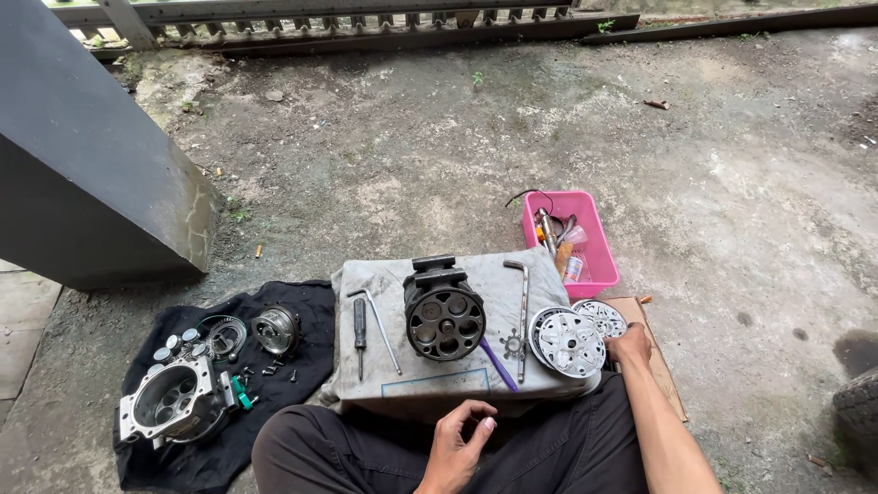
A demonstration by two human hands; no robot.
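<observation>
Right hand (pixel 629 346) has its grip resting on the edge of the round valve plate (pixel 568 342), fingers curled, not clearly clamped; left hand (pixel 455 448) is empty, fingers loosely apart over the lap.

Looks well into the teardown: the black cylinder block (pixel 444 311) sits in the middle of the grey cloth-covered worktop (pixel 476 274), with a screwdriver (pixel 359 331), hex key (pixel 379 322) and L-wrench (pixel 522 316) beside it. Silver housing (pixel 176 400) and small parts already lie on the black cloth (pixel 293 366); pink tray (pixel 599 256) behind. Block itself is still in one piece.
</observation>
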